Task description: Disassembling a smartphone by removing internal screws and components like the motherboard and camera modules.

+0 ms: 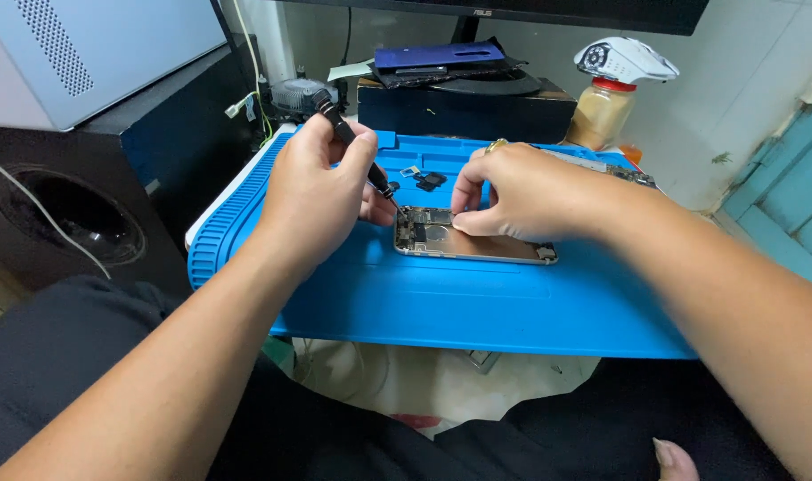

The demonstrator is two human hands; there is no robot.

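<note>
On blue mat, 1 opened phone, L hand gripping 1 screwdriver, R hand pinching phone edge

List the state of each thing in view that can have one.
Left hand: gripping the screwdriver.
Screwdriver: tilted, tip down at the phone.
Right hand: fingertips pressing on the phone.
Phone: opened, insides exposed, flat on blue mat.
Spray bottle: upright.
</note>
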